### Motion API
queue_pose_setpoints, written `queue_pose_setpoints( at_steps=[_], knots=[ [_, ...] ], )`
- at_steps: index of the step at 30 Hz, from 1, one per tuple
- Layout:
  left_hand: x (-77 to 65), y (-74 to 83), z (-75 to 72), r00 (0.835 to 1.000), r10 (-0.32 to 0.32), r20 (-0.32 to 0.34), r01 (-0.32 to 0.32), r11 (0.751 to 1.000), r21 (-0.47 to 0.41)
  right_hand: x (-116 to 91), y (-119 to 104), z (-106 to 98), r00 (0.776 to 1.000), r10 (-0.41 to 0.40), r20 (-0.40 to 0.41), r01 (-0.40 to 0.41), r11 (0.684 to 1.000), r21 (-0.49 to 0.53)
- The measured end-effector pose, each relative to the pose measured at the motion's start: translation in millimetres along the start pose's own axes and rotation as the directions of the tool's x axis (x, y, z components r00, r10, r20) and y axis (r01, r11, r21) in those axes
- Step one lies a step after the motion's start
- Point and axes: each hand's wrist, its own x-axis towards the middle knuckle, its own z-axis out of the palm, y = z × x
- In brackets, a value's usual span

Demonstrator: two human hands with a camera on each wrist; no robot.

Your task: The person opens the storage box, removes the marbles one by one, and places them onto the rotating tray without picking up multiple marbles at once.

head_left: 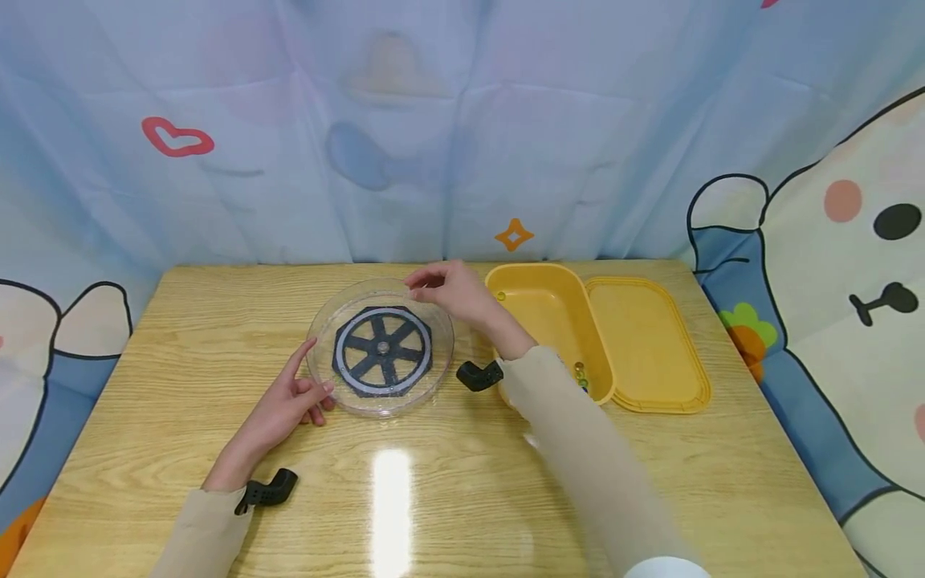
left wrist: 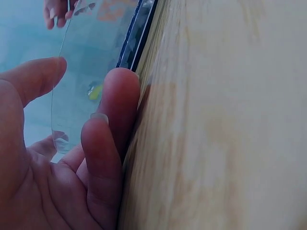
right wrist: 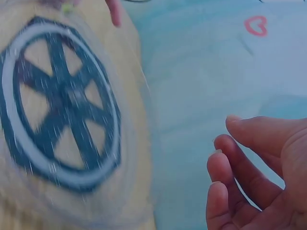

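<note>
A clear round tray [head_left: 442,353] lies on the table, with a dark base [head_left: 384,348] of several spokes and a white ring showing through it. At its left edge my left hand [head_left: 289,399] holds the rim, thumb on the upper side. The left wrist view shows the fingers [left wrist: 120,91] curled low beside the base, close to the tabletop. My right hand [head_left: 455,293] hovers by the tray's far right edge. In the right wrist view its fingers [right wrist: 218,167] are loosely bent, the thumb stands apart from them, and nothing shows between them.
Right of the tray stands a yellow bin [head_left: 535,301], partly hidden by my right forearm, with several small marbles [head_left: 581,373] inside. A flat yellow lid [head_left: 646,345] lies beside it. A printed curtain [head_left: 448,144] hangs behind the wooden table [head_left: 303,498].
</note>
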Motion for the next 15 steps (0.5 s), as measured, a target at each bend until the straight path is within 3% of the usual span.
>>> queue_pose_setpoints(
  at_steps=[9,15],
  knots=[
    [1.3,-0.9,0.2,1.000,0.011,0.001,-0.011,1.000,-0.006,-11.1,22.1,-52.2,0.990,0.057,-0.126,-0.054,0.998,0.031],
    [0.8,-1.8,-0.4,1.000,0.006,-0.001,-0.006,1.000,-0.008,-16.5,45.9,-74.7,0.976,0.083,-0.201,-0.073,0.996,0.057]
  ],
)
